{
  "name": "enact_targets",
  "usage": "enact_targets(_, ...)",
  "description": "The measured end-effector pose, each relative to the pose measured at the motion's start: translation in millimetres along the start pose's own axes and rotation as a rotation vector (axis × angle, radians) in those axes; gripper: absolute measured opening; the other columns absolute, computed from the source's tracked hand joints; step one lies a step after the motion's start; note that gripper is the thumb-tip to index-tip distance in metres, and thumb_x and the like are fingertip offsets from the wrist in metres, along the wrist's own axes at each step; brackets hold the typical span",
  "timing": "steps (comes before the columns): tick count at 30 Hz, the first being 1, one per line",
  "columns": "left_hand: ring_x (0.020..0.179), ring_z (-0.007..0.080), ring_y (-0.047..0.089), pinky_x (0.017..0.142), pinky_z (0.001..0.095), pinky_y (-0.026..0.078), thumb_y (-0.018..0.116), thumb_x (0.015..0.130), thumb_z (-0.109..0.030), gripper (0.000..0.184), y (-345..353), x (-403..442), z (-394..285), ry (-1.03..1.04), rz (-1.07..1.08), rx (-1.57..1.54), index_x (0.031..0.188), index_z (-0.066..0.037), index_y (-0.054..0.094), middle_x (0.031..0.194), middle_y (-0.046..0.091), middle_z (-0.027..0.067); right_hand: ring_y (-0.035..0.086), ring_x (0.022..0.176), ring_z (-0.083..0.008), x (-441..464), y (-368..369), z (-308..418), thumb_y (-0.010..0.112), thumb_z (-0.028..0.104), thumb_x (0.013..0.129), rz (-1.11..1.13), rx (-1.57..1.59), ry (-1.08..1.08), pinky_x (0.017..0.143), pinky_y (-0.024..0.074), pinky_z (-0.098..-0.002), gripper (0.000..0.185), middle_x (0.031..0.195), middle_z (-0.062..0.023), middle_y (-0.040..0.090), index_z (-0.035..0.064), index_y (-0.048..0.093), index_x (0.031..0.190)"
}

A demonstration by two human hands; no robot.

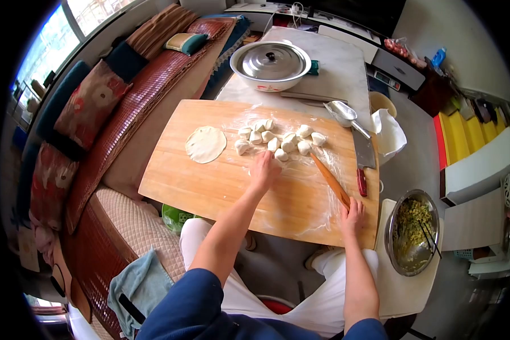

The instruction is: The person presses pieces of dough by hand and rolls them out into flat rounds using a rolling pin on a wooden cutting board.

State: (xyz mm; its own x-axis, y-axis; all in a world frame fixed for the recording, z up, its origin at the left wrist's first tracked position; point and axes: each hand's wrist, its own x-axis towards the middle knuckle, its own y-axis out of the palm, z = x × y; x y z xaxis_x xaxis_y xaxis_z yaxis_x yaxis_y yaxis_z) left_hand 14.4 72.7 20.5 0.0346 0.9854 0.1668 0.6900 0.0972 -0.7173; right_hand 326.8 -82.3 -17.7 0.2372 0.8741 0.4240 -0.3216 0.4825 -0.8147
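My right hand is closed round the near end of a tapered wooden rolling pin, which lies slantwise on the wooden board. Its far tip reaches the floury dough pieces, several of which are grouped at the board's middle. Just on the near side of those pieces, my left hand is low over the board. Its fingers point down and are partly blurred, so I cannot make out whether they hold anything. A flat round dough wrapper lies on the board to the left.
Along the board's right edge lie a metal scoop and a cleaver with a red handle. Behind the board stands a lidded basin. A steel bowl of chopped filling with chopsticks is at my right. A sofa runs along the left.
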Motion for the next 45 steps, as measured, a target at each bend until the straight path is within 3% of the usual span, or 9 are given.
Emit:
enact_targets(7,0.092,0.0344,0.064,0.080,0.0442,0.053,0.076,0.072,-0.014,0.028,19.1,-65.7,-28.1,0.197,0.100,-0.205,0.099,-0.008,0.073,0.102,0.062,0.0140,0.055,0.108,-0.0346,-2.6,4.6,-5.7,0.072,0.018,0.083,-0.013,-0.002,0.009,0.089,0.0472,-0.0484,0.042,0.114,-0.0112,0.060,0.0084,0.060,0.122)
enact_targets(13,0.113,0.0348,0.055,0.095,0.0462,0.047,0.069,0.080,-0.026,0.023,26.2,-52.9,-34.3,0.371,0.400,0.232,0.091,-0.007,0.072,0.110,0.059,0.0115,0.055,0.107,-0.0339,-3.0,-0.3,-1.8,0.073,0.018,0.081,0.011,0.015,0.053,0.089,0.0475,-0.0467,0.043,0.113,-0.0100,0.059,0.0089,0.060,0.121)
enact_targets(20,0.147,0.0343,0.027,0.120,0.0502,0.023,0.061,0.090,-0.034,0.055,53.3,-47.0,-46.6,0.575,0.242,0.460,0.138,-0.007,0.053,0.154,0.039,0.0116,0.055,0.105,-0.0341,0.5,-0.9,-1.8,0.073,0.019,0.081,0.005,0.018,0.061,0.090,0.0478,-0.0464,0.043,0.111,-0.0100,0.059,0.0088,0.060,0.121)
enact_targets(23,0.151,0.0356,0.016,0.122,0.0521,0.015,0.059,0.092,-0.043,0.070,57.4,-63.3,-38.4,0.418,0.306,0.411,0.151,-0.011,0.039,0.163,0.024,0.0091,0.055,0.105,-0.0344,-1.2,3.8,-0.9,0.073,0.018,0.081,0.013,0.042,0.076,0.090,0.0478,-0.0465,0.042,0.110,-0.0102,0.059,0.0084,0.060,0.120)
enact_targets(29,0.152,0.0348,0.012,0.123,0.0533,0.009,0.057,0.092,-0.056,0.077,56.0,-58.1,-63.4,0.341,0.294,0.462,0.153,-0.013,0.037,0.164,0.023,0.0075,0.056,0.105,-0.0345,2.9,-1.9,2.9,0.073,0.016,0.081,0.013,0.066,0.052,0.090,0.0471,-0.0458,0.041,0.111,-0.0109,0.060,0.0068,0.060,0.119)
enact_targets(32,0.147,0.0401,0.024,0.121,0.0510,0.018,0.061,0.091,-0.050,0.070,75.2,-49.6,-55.9,0.319,0.242,0.403,0.150,-0.015,0.043,0.159,0.032,0.0124,0.056,0.105,-0.0342,-1.0,-8.2,0.6,0.073,0.016,0.081,0.014,0.059,0.047,0.090,0.0469,-0.0455,0.041,0.111,-0.0112,0.060,0.0064,0.060,0.119)
enact_targets(36,0.135,0.0370,0.041,0.111,0.0469,0.034,0.069,0.086,-0.035,0.057,83.2,-15.3,11.2,0.140,0.153,-0.340,0.136,-0.012,0.056,0.144,0.048,0.0178,0.056,0.104,-0.0335,6.2,-9.0,1.7,0.073,0.015,0.080,-0.021,0.070,0.050,0.089,0.0471,-0.0455,0.042,0.110,-0.0112,0.060,0.0061,0.060,0.119)
enact_targets(42,0.080,0.0276,0.068,0.074,0.0403,0.053,0.083,0.065,-0.021,0.041,23.5,-29.3,-37.5,-0.045,0.533,0.109,0.101,-0.006,0.070,0.079,0.067,0.0100,0.058,0.098,-0.0331,-0.7,-4.6,-4.0,0.073,0.015,0.079,-0.103,0.124,0.057,0.084,0.0486,-0.0458,0.041,0.105,-0.0109,0.061,0.0066,0.060,0.117)
enact_targets(45,0.080,0.0281,0.068,0.074,0.0402,0.054,0.083,0.065,-0.013,0.038,21.9,-16.6,-54.4,-0.023,0.598,0.015,0.099,-0.005,0.069,0.084,0.068,0.0095,0.059,0.095,-0.0332,-1.7,-10.4,-3.0,0.074,0.014,0.079,-0.146,0.166,0.076,0.081,0.0494,-0.0456,0.040,0.103,-0.0109,0.061,0.0067,0.061,0.116)
